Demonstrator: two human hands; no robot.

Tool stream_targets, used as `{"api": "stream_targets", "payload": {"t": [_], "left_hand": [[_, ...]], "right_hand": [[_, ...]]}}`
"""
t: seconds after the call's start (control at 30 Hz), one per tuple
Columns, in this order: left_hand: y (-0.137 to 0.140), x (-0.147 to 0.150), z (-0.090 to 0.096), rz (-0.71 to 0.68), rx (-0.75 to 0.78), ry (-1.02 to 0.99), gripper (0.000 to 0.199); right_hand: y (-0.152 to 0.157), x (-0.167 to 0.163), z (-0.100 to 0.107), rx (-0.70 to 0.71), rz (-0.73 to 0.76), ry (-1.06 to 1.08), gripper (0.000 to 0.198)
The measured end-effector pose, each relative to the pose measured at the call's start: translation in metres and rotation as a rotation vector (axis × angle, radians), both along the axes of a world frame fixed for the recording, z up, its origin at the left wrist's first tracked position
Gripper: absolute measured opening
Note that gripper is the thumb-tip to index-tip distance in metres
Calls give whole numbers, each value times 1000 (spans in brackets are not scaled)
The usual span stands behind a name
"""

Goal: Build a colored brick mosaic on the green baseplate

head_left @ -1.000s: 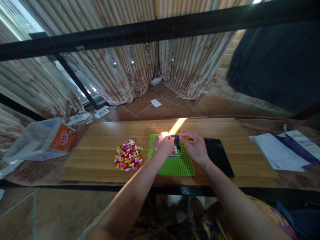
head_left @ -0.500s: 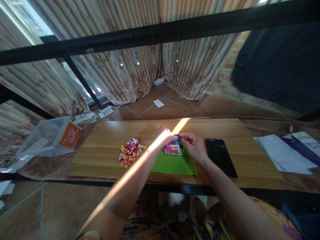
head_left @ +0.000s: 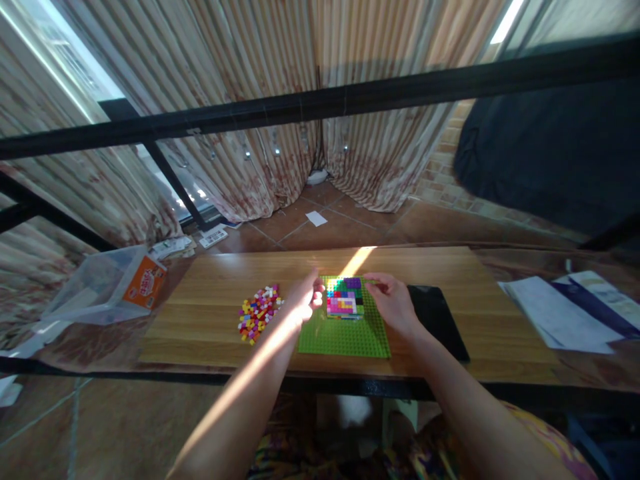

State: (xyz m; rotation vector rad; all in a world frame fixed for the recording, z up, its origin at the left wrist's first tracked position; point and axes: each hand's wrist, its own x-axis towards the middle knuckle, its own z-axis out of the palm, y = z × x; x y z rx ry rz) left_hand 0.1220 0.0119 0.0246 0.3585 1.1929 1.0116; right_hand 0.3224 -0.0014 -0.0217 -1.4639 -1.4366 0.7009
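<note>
A low, many-coloured build of toy building bricks sits on a green studded baseplate. Purple bricks show at its far right corner. On the build's left side is my left hand, its fingers loosely bent and apart from the bricks, with nothing visible in them. My right hand hovers by the right edge of the baseplate, close to the purple bricks. Its thumb and forefinger are slightly apart, and no brick shows between them. A pile of loose bricks lies left of the baseplate, partly behind my left forearm.
A black tablet-like slab lies right of the baseplate on the wooden tabletop. A clear plastic box with an orange label is at the left. Papers lie at the right. A dark metal bar crosses beyond the table.
My left hand has drawn back leftward from the purple bricks, and my right hand has moved slightly away. The purple bricks are now uncovered on the build. The view has tilted up slightly.
</note>
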Motion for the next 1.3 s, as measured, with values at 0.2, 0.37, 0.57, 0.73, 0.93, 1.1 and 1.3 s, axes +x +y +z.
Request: {"api": "stream_targets", "payload": {"t": [0.2, 0.37, 0.57, 0.73, 0.93, 1.1, 1.3], "left_hand": [[-24, -26, 15, 179, -113, -167, 16], [-32, -23, 19, 135, -49, -201, 33], [-36, -19, 21, 24, 76, -84, 26], [-35, -16, 18, -20, 66, -48, 9], [-28, -6, 16, -79, 73, -69, 8], [-23, 0, 16, -106, 94, -89, 12], [-24, 7, 16, -137, 121, -45, 14]], "right_hand": [[1, 0, 1, -48, -4, 65, 28], [-1, -3, 3, -59, 3, 79, 28], [-2, -3, 5, -57, 2, 62, 26], [0, -3, 2, -62, 39, 76, 24], [-1, -3, 6, -46, 42, 48, 23], [-3, -4, 11, -29, 46, 39, 22], [-1, -3, 11, -42, 42, 39, 22]]}}
